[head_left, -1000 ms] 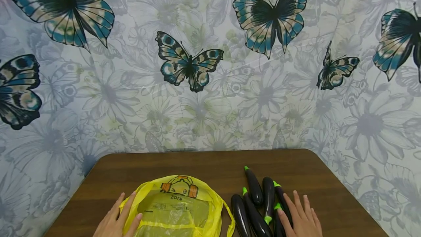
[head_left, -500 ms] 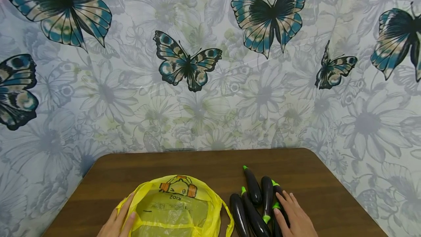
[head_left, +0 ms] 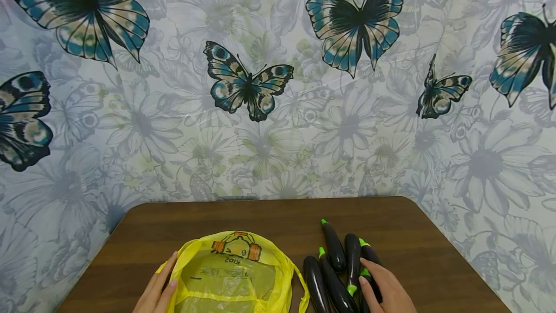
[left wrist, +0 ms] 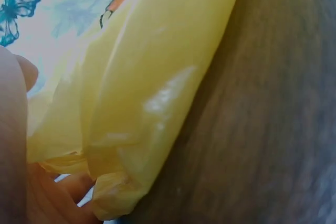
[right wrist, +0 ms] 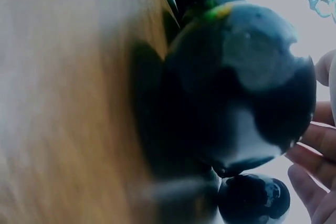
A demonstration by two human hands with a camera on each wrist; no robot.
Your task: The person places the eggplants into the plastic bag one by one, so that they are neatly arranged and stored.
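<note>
A yellow plastic bag (head_left: 230,274) with a cartoon print lies on the table, its mouth gaping. At its left rim my left hand (head_left: 156,286) holds the plastic between thumb and fingers; the left wrist view shows the bag (left wrist: 136,93) bunched near the fingers (left wrist: 65,198). Right of the bag, several dark eggplants with green caps lie in a cluster. My right hand (head_left: 386,289) has its thumb and fingers round the nearest right eggplant (head_left: 374,288). The right wrist view shows a large rounded eggplant end (right wrist: 236,87), with fingers (right wrist: 315,140) along its side.
The brown wooden table (head_left: 278,216) has rounded far corners. Behind it hangs a butterfly-and-flower printed backdrop (head_left: 278,158). Other eggplants (head_left: 334,245) lie close together, between the bag's loose handle (head_left: 303,289) and my right hand.
My right hand has moved left and its spread fingers have curled in round an eggplant. The left fingers have drawn closer together at the bag's rim. Bag and other eggplants look unmoved.
</note>
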